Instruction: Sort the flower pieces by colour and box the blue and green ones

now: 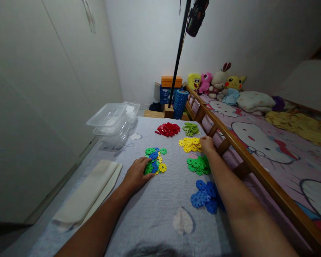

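A mixed pile of green, blue and yellow notched plastic discs lies near the middle of the cloth. My left hand rests at its left side, thumb and fingers apart around the near discs. Farther right, my right hand is at the right edge of a pile of yellow discs. Its fingers are drawn together, and what they hold, if anything, is hidden. Green discs lie below that wrist. Blue discs are nearer to me, partly covered by my right forearm.
Red pieces and light green pieces lie at the table's far end. Clear plastic containers stand at the left behind a folded cream cloth. A wooden bed rail runs along the right; a black pole rises behind.
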A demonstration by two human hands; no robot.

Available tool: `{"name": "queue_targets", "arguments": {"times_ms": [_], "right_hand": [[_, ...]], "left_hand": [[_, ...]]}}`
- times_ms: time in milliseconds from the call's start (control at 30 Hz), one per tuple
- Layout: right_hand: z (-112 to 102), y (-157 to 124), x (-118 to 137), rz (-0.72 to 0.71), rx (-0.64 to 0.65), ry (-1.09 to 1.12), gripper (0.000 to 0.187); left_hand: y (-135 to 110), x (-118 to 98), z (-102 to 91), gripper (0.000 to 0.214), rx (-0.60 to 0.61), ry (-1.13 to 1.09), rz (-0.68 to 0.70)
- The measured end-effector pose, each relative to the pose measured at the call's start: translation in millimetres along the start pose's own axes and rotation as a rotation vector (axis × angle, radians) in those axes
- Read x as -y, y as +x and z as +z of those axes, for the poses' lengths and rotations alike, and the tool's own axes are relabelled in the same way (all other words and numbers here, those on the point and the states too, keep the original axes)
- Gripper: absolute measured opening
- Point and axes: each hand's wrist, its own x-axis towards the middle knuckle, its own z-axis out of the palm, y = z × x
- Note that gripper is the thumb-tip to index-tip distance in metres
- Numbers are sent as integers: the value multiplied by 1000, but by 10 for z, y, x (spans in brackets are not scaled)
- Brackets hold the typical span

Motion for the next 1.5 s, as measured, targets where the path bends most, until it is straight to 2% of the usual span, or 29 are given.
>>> {"name": "queue_targets", "arguments": {"times_ms": [100,300,367,500,667,833,1000,1100,1167,1233,1333,1500], "right_hand": [[49,-137,177,-40,29,-23,14],[508,-687,720,-317,399,-63,11],[681,-850,862,-387,462,-100,14],[916,-1004,1010,-453,481,-179,27],[980,-1006,1013,-451,473,-235,21],[792,-1029,982,-418,494,-185,14],[278,-978,788,-365,505,-30,6],[-124,-901,505,-249,395,123,17],[-355,-875,296,-193,274,144,17],[-512,-893,122,-161,213,140,15],[-580,-1001,-22,-139,216,123,13],[-458,-1186,-55,-176,197,26,12]], "left_hand": [[1,3,4,56,-6,2,9],[-2,-11,-4,56,-15,0,16],[-4,-7,3,55,-15,4,18],[-8,0,14,56,-25,19,26],[-6,-6,-6,65,-46,65,-18],[-3,-17,-27,68,-11,99,-55],[-2,-14,-24,68,18,130,-53],[-1,-8,-20,69,16,137,-52],[-1,-9,-19,69,14,131,-49],[1,-15,-17,67,4,127,-49],[8,-25,-8,65,-14,119,-51],[26,-10,26,64,-32,101,-50]]}}
